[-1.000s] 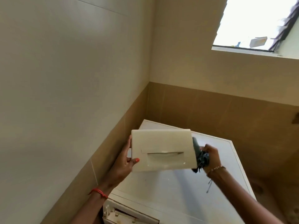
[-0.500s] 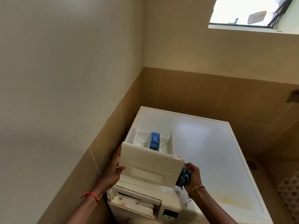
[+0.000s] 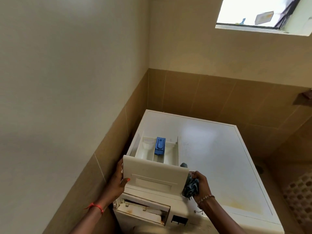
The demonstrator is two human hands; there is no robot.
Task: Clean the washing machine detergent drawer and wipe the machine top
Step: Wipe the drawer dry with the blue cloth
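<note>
While the left grip (image 3: 118, 181) clasps the drawer (image 3: 155, 176) at lower centre, out of its grimy slot (image 3: 143, 210) over the top (image 3: 219, 157), and the right grip (image 3: 200, 183) clutches a cloth (image 3: 190, 186), both cleanings look unfinished, judging by the top's yellow stains.

Cream walls (image 3: 67, 81) above a tan tiled band (image 3: 219, 98) meet in a corner below a bright window (image 3: 244, 10).

Single head-worn wide-angle view, looking steeply down, close above washing machine top (image 3: 211, 149), facing tiled corner (image 3: 148, 92)
</note>
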